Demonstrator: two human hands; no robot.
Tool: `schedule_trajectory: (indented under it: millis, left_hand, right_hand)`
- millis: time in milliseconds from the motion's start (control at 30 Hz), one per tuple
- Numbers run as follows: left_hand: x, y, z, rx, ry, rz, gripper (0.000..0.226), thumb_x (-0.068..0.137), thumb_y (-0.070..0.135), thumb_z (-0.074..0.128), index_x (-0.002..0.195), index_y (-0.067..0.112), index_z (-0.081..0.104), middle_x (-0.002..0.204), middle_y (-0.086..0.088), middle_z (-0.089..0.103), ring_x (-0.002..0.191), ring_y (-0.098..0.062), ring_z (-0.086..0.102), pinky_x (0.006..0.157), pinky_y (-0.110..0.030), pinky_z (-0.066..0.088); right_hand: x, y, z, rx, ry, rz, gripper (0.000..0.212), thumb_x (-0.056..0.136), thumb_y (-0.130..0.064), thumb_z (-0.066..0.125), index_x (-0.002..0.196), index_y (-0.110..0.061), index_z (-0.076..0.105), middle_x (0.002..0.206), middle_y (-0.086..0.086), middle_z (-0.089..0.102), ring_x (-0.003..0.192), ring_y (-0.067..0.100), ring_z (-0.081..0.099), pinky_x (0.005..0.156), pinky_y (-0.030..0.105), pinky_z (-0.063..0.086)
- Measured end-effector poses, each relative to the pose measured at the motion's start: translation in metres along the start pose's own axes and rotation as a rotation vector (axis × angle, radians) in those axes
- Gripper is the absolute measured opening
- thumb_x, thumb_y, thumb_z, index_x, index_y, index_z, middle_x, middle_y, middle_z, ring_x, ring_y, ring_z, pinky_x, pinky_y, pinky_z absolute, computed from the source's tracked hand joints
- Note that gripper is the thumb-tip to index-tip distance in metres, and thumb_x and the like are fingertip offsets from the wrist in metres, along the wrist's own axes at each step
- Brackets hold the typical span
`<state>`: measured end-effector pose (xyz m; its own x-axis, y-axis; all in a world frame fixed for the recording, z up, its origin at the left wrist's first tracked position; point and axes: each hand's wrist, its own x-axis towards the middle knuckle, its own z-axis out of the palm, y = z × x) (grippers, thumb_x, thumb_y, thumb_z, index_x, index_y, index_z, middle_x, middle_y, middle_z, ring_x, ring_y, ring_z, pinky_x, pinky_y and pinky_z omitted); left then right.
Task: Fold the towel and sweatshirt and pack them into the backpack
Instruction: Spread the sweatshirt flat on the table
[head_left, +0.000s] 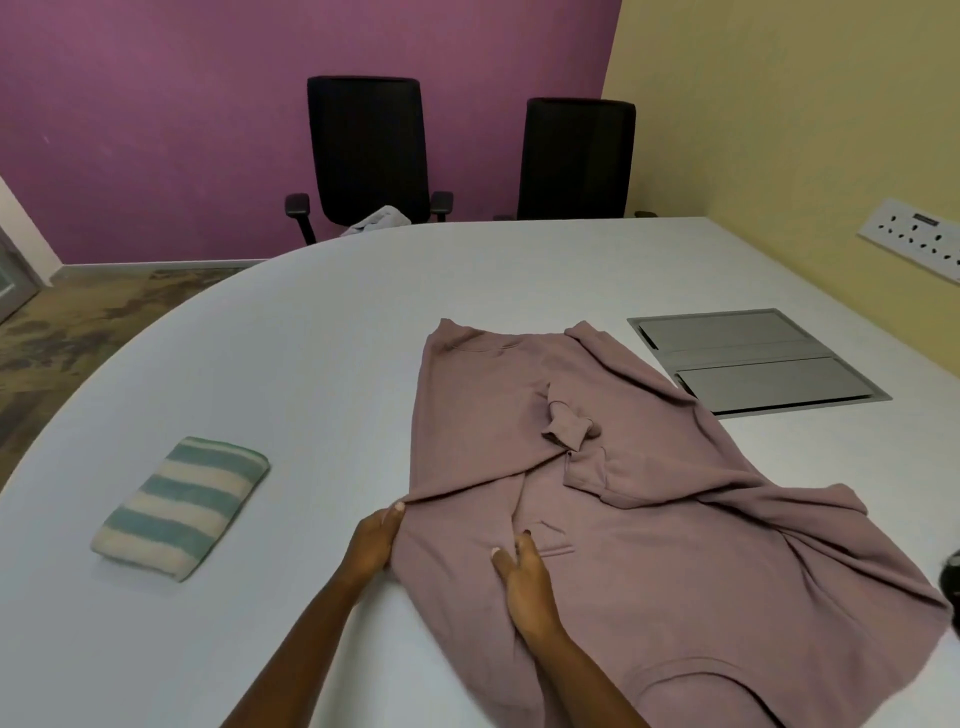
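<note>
The striped towel (182, 506) lies folded, left of the hands. On the worktop (311, 338) the sweatshirt (649, 519) is half-folded: left hand (375, 540) pinches its edge, right hand (524, 587) presses flat on it. Packing remains; no backpack visible.

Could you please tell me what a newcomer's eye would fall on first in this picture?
The mauve sweatshirt dominates, spread half-folded over the middle and right of the white table. The left hand pinches its left edge and the right hand lies flat on it. To the left lies the striped towel, already folded, and two black chairs stand behind against the purple wall.
</note>
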<state>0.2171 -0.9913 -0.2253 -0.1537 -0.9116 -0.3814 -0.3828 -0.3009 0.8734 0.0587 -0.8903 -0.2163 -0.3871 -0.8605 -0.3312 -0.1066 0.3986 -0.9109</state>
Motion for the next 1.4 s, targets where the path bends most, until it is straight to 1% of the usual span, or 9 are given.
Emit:
schedule_trajectory:
  millis: [100, 233, 367, 533, 767, 967, 1033, 1133, 1400]
  left_hand:
    - [0.003, -0.017, 0.001, 0.278, -0.045, 0.014, 0.038, 0.101, 0.033, 0.034, 0.082, 0.010, 0.059, 0.098, -0.012, 0.064, 0.091, -0.025, 0.058, 0.079, -0.031, 0.042]
    - [0.007, -0.023, 0.000, 0.413, -0.020, 0.021, 0.048, 0.100, 0.034, 0.037, 0.056, 0.015, 0.042, 0.067, -0.003, 0.055, 0.074, -0.023, 0.050, 0.057, -0.021, 0.034]
    - [0.005, -0.018, 0.007, 0.439, 0.103, 0.031, 0.053, 0.099, 0.035, 0.037, 0.051, 0.013, 0.036, 0.057, 0.000, 0.045, 0.069, -0.024, 0.047, 0.057, -0.030, 0.031]
    - [0.000, -0.025, 0.016, 0.635, 0.155, -0.039, 0.043, 0.099, 0.042, 0.030, 0.082, 0.008, 0.050, 0.098, -0.014, 0.065, 0.089, -0.029, 0.061, 0.070, -0.028, 0.040]
    - [0.004, 0.002, 0.017, 0.926, 0.175, 0.220, 0.038, 0.092, 0.030, 0.041, 0.127, 0.016, 0.042, 0.121, -0.006, 0.052, 0.106, -0.023, 0.055, 0.083, -0.031, 0.046]
    - [0.016, 0.016, 0.037, 0.955, 0.031, 0.335, 0.046, 0.091, 0.045, 0.046, 0.131, 0.021, 0.040, 0.130, -0.002, 0.047, 0.117, -0.021, 0.051, 0.094, -0.030, 0.044]
    - [0.019, 0.022, 0.044, 0.994, -0.008, 0.351, 0.047, 0.091, 0.046, 0.046, 0.131, 0.021, 0.040, 0.129, -0.002, 0.047, 0.116, -0.021, 0.051, 0.094, -0.031, 0.044]
    - [0.025, 0.029, 0.056, 1.061, -0.054, 0.365, 0.046, 0.092, 0.043, 0.046, 0.131, 0.020, 0.039, 0.130, -0.004, 0.045, 0.115, -0.023, 0.050, 0.095, -0.033, 0.044]
    - [0.044, 0.034, 0.068, 1.024, -0.039, 0.420, 0.034, 0.098, 0.035, 0.035, 0.123, 0.015, 0.045, 0.128, -0.003, 0.045, 0.106, -0.022, 0.056, 0.086, -0.030, 0.045]
  right_hand:
    - [-0.006, 0.027, 0.008, -0.175, -0.085, 0.139, 0.004, 0.094, -0.014, 0.047, 0.096, -0.011, 0.046, 0.104, 0.007, 0.058, 0.092, 0.017, 0.052, 0.072, 0.021, 0.041]
    - [-0.021, 0.041, 0.002, -0.191, -0.057, 0.158, 0.014, 0.085, -0.018, 0.062, 0.090, -0.014, 0.050, 0.092, 0.001, 0.062, 0.082, 0.014, 0.056, 0.059, 0.006, 0.038]
    - [-0.032, 0.045, -0.010, -0.181, 0.019, 0.071, 0.022, 0.080, -0.018, 0.070, 0.091, -0.018, 0.051, 0.086, -0.004, 0.065, 0.076, 0.011, 0.061, 0.060, 0.005, 0.041]
    - [-0.027, 0.051, -0.017, -0.621, -0.240, 0.118, 0.045, 0.084, -0.044, 0.059, 0.118, -0.017, 0.046, 0.114, 0.003, 0.062, 0.107, 0.021, 0.058, 0.075, 0.023, 0.040]
    - [0.015, 0.020, -0.037, -0.470, 0.015, 0.045, 0.020, 0.084, -0.034, 0.060, 0.068, -0.027, 0.052, 0.076, -0.001, 0.061, 0.075, 0.018, 0.058, 0.071, 0.026, 0.046]
    - [0.090, -0.014, -0.053, -0.180, 0.217, 0.066, 0.027, 0.090, -0.011, 0.045, 0.066, -0.013, 0.057, 0.064, 0.011, 0.061, 0.056, 0.025, 0.056, 0.066, 0.042, 0.052]
    - [0.110, -0.027, -0.058, -0.223, 0.292, 0.017, 0.017, 0.089, -0.010, 0.049, 0.102, -0.009, 0.060, 0.089, 0.019, 0.065, 0.080, 0.034, 0.063, 0.081, 0.044, 0.052]
    - [0.128, -0.041, -0.064, -0.327, 0.267, -0.017, 0.073, 0.085, -0.010, 0.059, 0.146, -0.011, 0.019, 0.118, 0.024, 0.056, 0.106, 0.040, 0.057, 0.086, 0.037, 0.045]
    - [0.176, -0.064, -0.077, -0.975, 0.206, 0.030, 0.032, 0.094, -0.022, 0.044, 0.115, -0.002, 0.058, 0.120, 0.018, 0.059, 0.112, 0.033, 0.055, 0.089, 0.035, 0.045]
